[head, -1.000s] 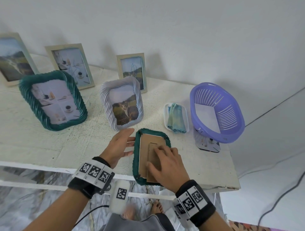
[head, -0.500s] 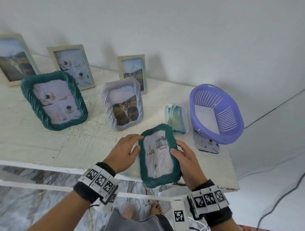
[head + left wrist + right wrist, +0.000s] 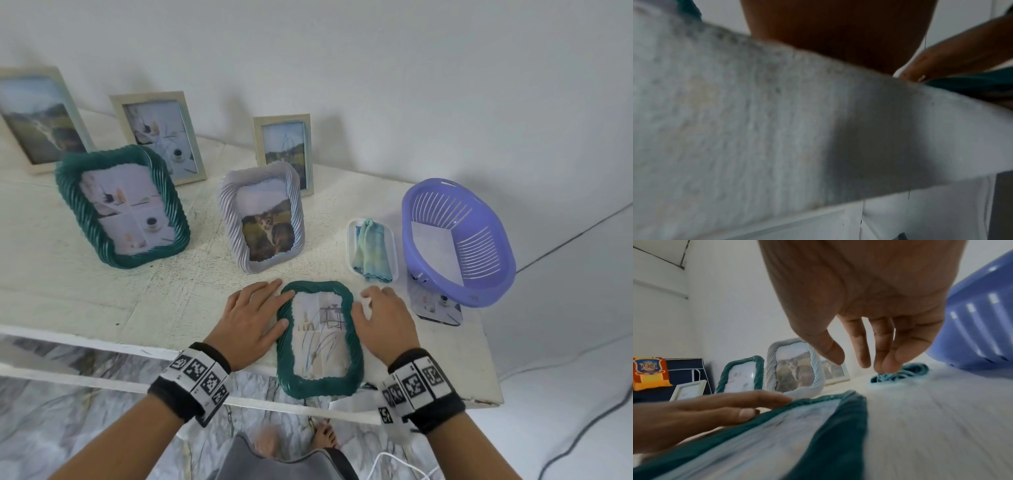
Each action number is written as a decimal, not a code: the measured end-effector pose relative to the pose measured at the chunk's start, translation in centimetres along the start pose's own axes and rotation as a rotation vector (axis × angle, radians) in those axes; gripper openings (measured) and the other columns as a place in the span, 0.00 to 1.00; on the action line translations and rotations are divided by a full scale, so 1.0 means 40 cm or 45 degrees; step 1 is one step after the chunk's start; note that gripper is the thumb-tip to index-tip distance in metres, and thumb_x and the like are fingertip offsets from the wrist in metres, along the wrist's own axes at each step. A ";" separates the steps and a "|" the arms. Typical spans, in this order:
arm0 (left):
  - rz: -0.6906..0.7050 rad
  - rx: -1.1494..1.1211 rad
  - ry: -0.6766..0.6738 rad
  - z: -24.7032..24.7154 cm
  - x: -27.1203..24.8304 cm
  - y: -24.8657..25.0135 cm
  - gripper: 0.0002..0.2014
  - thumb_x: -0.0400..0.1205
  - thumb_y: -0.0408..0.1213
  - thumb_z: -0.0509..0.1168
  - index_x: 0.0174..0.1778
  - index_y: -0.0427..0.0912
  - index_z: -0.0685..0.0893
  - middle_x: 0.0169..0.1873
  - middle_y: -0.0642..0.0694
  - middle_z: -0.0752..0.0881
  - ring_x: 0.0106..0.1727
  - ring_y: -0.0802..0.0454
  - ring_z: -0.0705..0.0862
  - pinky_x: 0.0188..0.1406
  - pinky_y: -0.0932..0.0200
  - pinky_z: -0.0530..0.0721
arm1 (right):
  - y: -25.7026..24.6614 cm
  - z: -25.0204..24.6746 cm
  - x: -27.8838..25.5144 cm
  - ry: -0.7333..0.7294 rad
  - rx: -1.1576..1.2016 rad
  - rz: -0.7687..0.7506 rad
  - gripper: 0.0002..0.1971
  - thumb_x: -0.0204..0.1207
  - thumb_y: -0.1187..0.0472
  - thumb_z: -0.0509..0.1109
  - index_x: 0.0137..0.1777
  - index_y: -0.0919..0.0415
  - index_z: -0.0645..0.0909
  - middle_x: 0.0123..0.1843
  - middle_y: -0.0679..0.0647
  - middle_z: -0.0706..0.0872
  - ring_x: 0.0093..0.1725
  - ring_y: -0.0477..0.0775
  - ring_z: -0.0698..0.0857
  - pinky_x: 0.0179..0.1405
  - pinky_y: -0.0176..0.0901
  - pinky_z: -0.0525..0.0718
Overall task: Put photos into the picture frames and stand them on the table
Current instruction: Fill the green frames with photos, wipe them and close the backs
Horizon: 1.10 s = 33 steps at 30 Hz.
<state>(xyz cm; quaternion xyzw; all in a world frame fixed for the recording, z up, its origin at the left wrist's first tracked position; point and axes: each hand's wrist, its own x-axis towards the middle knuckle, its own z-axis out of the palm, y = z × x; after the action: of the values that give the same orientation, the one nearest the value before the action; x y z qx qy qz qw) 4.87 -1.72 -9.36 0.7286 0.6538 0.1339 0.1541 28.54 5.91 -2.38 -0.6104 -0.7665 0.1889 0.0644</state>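
Observation:
A small green frame (image 3: 318, 339) with a pale photo in it lies face up at the table's front edge, its near end past the edge. My left hand (image 3: 251, 318) rests beside its left side with fingers straight and the thumb on the rim; the left wrist view shows the thumb (image 3: 951, 61) on the green rim (image 3: 982, 82). My right hand (image 3: 383, 318) hovers just right of the frame, fingers relaxed and holding nothing. In the right wrist view the right hand (image 3: 859, 321) hangs above the table, beside the frame (image 3: 828, 434) and the left hand (image 3: 705, 410).
A large green frame (image 3: 123, 205) and a lilac cat frame (image 3: 262, 217) stand mid-table (image 3: 85, 291), with three pale wooden frames along the wall. Right of my hands are a white tray with a cloth (image 3: 371, 246), a purple basket (image 3: 459, 240) and a clear plate (image 3: 436, 306).
The small green frame was face down under my right hand, then was turned face up between both hands. Now it lies lower and my right hand has let go.

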 end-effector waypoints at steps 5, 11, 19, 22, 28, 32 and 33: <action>0.023 0.081 -0.020 0.004 -0.003 -0.006 0.25 0.87 0.59 0.43 0.81 0.63 0.64 0.82 0.47 0.65 0.80 0.46 0.65 0.75 0.42 0.68 | -0.050 -0.036 0.152 0.185 -0.117 -0.045 0.17 0.84 0.54 0.58 0.66 0.64 0.73 0.56 0.63 0.79 0.53 0.63 0.79 0.48 0.49 0.77; 0.035 0.096 0.001 0.008 0.001 -0.011 0.24 0.88 0.59 0.43 0.80 0.64 0.65 0.82 0.47 0.66 0.80 0.46 0.66 0.77 0.42 0.67 | -0.052 -0.015 0.318 0.126 -0.433 0.154 0.23 0.83 0.51 0.59 0.70 0.66 0.72 0.66 0.69 0.77 0.63 0.68 0.77 0.60 0.53 0.77; 0.044 0.115 0.033 0.014 0.005 -0.015 0.24 0.87 0.59 0.43 0.80 0.67 0.66 0.82 0.48 0.65 0.81 0.47 0.64 0.78 0.45 0.63 | -0.038 -0.004 0.372 0.029 -0.294 0.353 0.20 0.80 0.63 0.62 0.72 0.60 0.72 0.70 0.69 0.73 0.68 0.70 0.74 0.63 0.56 0.77; 0.044 0.118 0.037 0.014 0.005 -0.015 0.24 0.87 0.59 0.43 0.80 0.68 0.65 0.82 0.48 0.65 0.81 0.47 0.64 0.78 0.46 0.62 | -0.034 -0.012 0.377 0.024 -0.265 0.292 0.19 0.79 0.64 0.63 0.70 0.61 0.72 0.67 0.69 0.77 0.67 0.68 0.75 0.62 0.53 0.76; 0.048 0.160 0.065 0.019 0.005 -0.014 0.24 0.87 0.58 0.43 0.81 0.68 0.63 0.83 0.46 0.65 0.81 0.45 0.65 0.77 0.46 0.60 | -0.065 -0.037 0.245 0.101 -0.044 -0.087 0.21 0.83 0.61 0.59 0.75 0.59 0.72 0.59 0.63 0.78 0.55 0.63 0.81 0.57 0.50 0.80; 0.039 0.181 0.073 0.025 0.008 -0.008 0.24 0.87 0.58 0.44 0.81 0.69 0.63 0.83 0.45 0.65 0.80 0.44 0.65 0.77 0.46 0.59 | -0.069 -0.015 0.083 -0.008 -0.009 -0.426 0.19 0.82 0.59 0.62 0.72 0.55 0.74 0.48 0.54 0.73 0.42 0.51 0.75 0.40 0.37 0.78; 0.036 0.179 0.076 0.025 0.008 -0.008 0.24 0.87 0.58 0.45 0.81 0.68 0.64 0.83 0.45 0.65 0.80 0.44 0.65 0.77 0.46 0.59 | -0.063 -0.004 0.055 -0.038 -0.072 -0.464 0.18 0.82 0.59 0.61 0.72 0.55 0.74 0.49 0.54 0.72 0.44 0.51 0.73 0.43 0.39 0.77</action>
<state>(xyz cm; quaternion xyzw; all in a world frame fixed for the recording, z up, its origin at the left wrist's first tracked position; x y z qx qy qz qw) 5.00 -1.42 -10.39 0.7425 0.6556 0.1113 0.0810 25.74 7.57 -1.60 -0.4602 -0.8703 0.1616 0.0690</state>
